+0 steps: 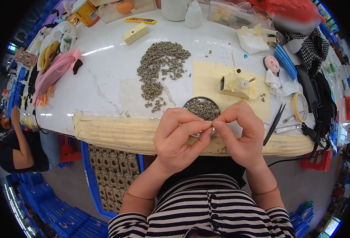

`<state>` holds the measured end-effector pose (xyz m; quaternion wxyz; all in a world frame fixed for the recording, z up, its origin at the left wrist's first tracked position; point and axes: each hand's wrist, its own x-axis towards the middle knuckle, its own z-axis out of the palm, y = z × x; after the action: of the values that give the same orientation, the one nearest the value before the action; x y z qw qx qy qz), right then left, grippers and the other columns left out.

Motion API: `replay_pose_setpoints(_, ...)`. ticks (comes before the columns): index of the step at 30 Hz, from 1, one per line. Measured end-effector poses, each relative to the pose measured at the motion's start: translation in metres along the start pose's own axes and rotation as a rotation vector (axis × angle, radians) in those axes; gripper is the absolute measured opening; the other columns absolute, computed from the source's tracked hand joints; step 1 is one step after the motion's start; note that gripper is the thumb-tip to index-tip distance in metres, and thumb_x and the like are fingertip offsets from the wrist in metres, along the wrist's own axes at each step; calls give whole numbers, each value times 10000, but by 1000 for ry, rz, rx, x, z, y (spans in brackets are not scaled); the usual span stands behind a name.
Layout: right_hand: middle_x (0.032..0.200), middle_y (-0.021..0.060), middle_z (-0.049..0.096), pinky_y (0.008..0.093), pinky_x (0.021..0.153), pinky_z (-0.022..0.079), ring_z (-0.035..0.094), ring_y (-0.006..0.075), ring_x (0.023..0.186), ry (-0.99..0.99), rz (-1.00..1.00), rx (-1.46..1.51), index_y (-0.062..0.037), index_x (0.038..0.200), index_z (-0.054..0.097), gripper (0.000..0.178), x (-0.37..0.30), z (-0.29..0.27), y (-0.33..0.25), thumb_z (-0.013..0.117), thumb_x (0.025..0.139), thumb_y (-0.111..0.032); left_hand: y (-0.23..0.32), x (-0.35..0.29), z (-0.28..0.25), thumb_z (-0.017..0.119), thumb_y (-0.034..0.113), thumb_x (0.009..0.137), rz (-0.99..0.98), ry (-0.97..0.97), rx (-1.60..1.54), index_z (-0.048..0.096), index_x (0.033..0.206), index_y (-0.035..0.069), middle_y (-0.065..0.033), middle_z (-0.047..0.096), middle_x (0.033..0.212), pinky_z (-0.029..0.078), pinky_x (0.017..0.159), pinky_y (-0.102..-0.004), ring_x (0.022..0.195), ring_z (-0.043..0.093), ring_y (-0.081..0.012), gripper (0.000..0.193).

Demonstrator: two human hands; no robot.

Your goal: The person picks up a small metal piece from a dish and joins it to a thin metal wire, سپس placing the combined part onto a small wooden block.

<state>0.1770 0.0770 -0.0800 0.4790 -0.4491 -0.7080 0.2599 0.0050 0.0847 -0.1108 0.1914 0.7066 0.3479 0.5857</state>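
My left hand (179, 139) and my right hand (240, 133) meet fingertip to fingertip at the table's front edge. Each is closed in a pinch; whatever small piece lies between the fingertips is too tiny to make out. Just beyond them sits a round metal dish (219, 108) filled with small greyish metal parts (200, 108), its near side partly hidden by my fingers. Farther off, a large curved heap of the same small parts (153, 65) spreads over the white tabletop (99, 79).
Right of the dish stands a tape-wrapped block (232, 88) with a small nozzle. Black tweezers (274, 123) and a tape roll (300, 107) lie farther right. A yellow cutter (140, 20) is at the back. Below left, a blue crate (89, 174) holds metal housings. Someone sits at far left.
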Motion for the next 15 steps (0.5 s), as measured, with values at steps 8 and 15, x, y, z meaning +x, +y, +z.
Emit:
replay_pose_setpoints(8,863,50,685,303,616,465,570,217,714,112,-332,-321,-47,1000,755,302,-9,7,2,805,702,-40,-2,-1,1,812,-54,659,-43,27,16,717,877,32,-59,650,848,473,642,-307,764,592,-218,252)
replay_pose_setpoints(15,828,73,676,312,625,462,581,223,702,97,-209,-191,-40,933,744,240,-7,5,5,814,704,-43,-1,2,0,808,-59,652,-6,9,9,722,883,39,-52,644,841,476,641,-312,754,594,-217,265)
